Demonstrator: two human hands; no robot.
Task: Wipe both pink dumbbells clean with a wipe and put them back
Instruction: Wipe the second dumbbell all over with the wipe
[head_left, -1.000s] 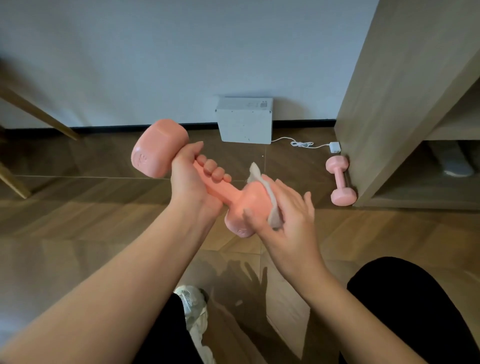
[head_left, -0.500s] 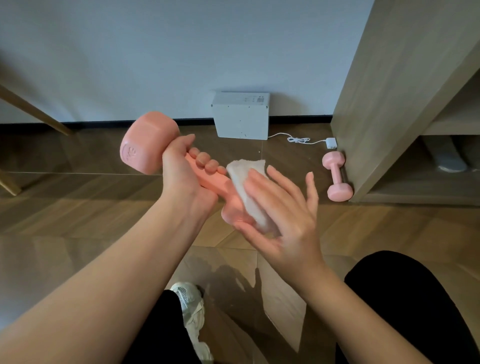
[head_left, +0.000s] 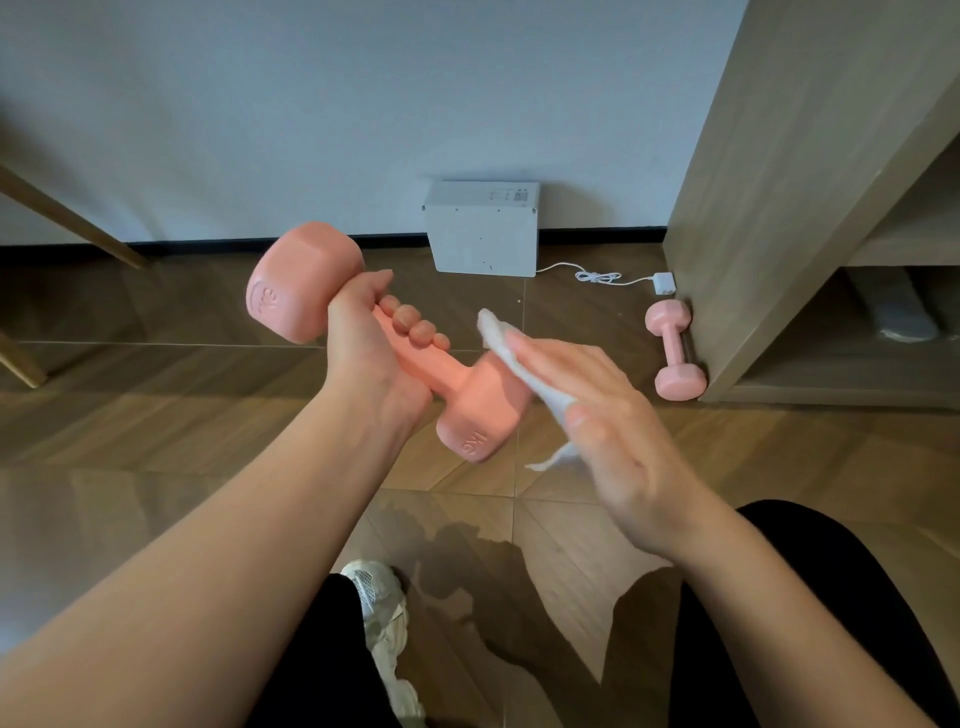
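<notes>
Left hand (head_left: 374, 358) is clenched tight round the handle of the pink dumbbell (head_left: 460, 387), holding it up at an angle over the floor (head_left: 156, 415); right hand (head_left: 613, 431) isn't really grabbing anything, its fingers (head_left: 545, 356) are flat and just press the white wipe (head_left: 519, 358) against the right side of the near head; can't tell if the thumb nips the wipe or only lies on it, tbh.

What's changed: half a second back that hand is spread over the top of the near head, and now it's slid round to the side; the end face with its raised weight marking now shows bare, and a loose corner of wipe dangles below the palm; so the person looks to be working round this head face by face.

For the task, that reads as early days; the far head and the bit of handle under the grip probably still need doing; the second dumbbell (head_left: 675, 351) lies on the floor right up against the wooden cabinet (head_left: 779, 208), so likely that's the put-back spot.
</notes>
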